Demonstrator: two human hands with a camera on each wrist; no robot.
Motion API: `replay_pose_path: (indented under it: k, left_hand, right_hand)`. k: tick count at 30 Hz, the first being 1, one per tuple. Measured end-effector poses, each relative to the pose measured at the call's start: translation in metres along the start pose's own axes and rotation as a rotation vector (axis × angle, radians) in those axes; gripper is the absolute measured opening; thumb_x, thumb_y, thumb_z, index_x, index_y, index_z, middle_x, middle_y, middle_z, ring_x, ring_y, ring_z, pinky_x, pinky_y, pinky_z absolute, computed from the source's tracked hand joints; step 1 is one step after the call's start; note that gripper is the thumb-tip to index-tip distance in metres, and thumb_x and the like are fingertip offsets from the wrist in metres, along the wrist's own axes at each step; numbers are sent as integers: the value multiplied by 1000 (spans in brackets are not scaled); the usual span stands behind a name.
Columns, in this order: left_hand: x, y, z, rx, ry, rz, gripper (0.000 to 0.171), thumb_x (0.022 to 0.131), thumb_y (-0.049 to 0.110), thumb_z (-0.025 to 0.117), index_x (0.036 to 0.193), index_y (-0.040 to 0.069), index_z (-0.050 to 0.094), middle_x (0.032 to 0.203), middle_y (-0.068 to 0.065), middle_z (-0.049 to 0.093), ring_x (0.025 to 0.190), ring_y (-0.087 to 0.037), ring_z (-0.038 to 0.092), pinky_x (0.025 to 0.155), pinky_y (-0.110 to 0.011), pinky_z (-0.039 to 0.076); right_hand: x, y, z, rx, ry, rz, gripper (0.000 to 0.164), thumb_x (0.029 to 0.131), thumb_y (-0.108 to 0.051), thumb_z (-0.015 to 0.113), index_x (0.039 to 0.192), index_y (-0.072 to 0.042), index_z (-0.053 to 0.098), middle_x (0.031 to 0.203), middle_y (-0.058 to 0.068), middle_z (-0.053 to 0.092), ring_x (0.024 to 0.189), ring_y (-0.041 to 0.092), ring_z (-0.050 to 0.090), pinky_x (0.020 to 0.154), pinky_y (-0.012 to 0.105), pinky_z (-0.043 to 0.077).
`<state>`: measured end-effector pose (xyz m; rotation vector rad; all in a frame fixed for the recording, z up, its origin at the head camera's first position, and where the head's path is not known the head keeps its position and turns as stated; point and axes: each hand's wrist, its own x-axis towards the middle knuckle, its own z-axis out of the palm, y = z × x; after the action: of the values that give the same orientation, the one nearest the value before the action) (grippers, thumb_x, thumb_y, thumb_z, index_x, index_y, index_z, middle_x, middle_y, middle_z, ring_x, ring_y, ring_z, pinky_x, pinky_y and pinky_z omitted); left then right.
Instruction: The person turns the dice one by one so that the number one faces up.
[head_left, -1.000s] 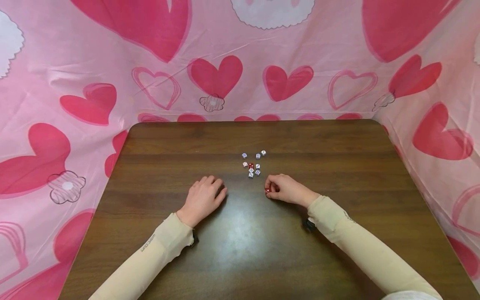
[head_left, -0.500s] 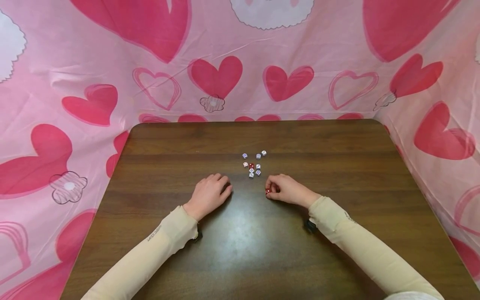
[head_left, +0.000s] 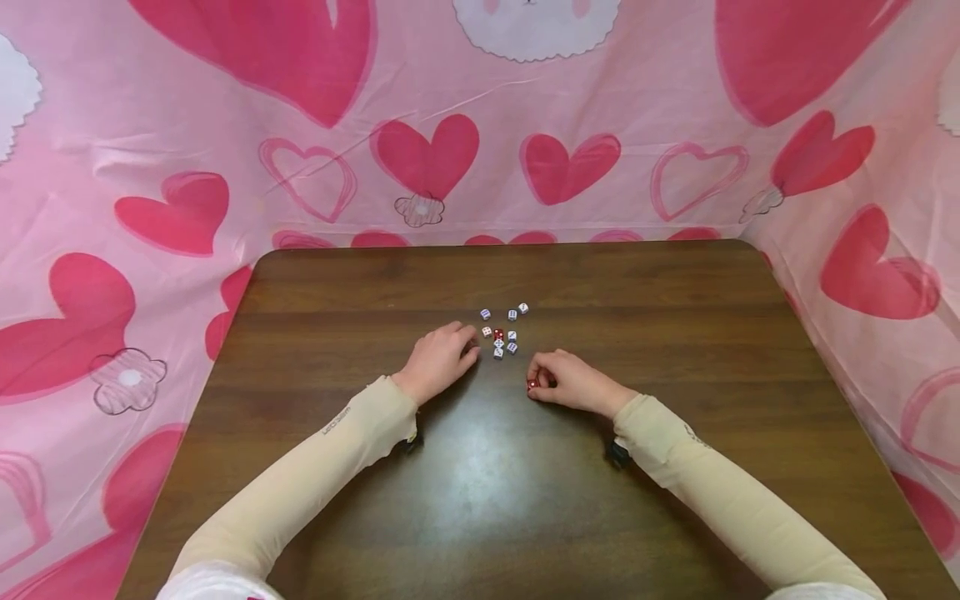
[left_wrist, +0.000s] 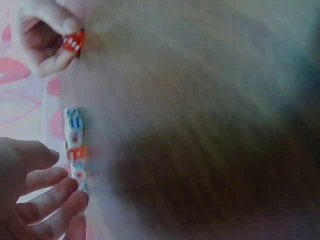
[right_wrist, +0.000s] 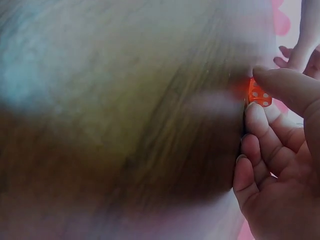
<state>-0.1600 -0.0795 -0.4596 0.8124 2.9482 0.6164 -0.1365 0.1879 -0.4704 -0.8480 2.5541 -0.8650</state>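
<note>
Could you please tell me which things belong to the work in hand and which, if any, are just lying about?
Likely in the work:
red die in the right hand
loose dice near the left hand

Apparently just setting:
table
heart-print cloth

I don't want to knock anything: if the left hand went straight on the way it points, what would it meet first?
Probably the white die with red pips, on the left side of the dice group, just beyond the left hand. The gap between them is hard to judge.
</note>
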Motion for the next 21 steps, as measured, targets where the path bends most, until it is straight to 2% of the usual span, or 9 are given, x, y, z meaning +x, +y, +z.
replay_pose_path:
  k: [5, 12, 21]
  left_hand:
    - [7, 8, 10, -36, 7, 11, 9, 100, 20, 69, 101, 12, 70, 91, -4, 63, 79, -23, 63, 73, -47, 54]
    - [11, 16, 21, -94, 89, -62, 16, 98, 26, 73, 96, 10, 70, 84, -3, 63, 74, -22, 62, 70, -43, 52]
    - [16, 19, 25, -123, 28, -156, 26, 97, 36, 75, 91, 12, 67, 81, -1, 62, 71, -20, 59, 63, -38, 47]
  right_hand:
    - [1, 0, 0, 6, 1, 7, 17, 92, -17, 80, 96, -13, 65, 73, -9, 55, 79, 11, 48, 75, 30, 40]
    - [2, 0, 2, 6, -6, 12, 17, 93, -18, 79, 98, -15, 64, 75, -9, 55, 80, 12, 47, 75, 31, 41]
    - [3, 2, 2, 2, -12, 18, 18, 92, -20, 80, 98, -16, 63, 75, -10, 54, 80, 11, 47, 75, 30, 41]
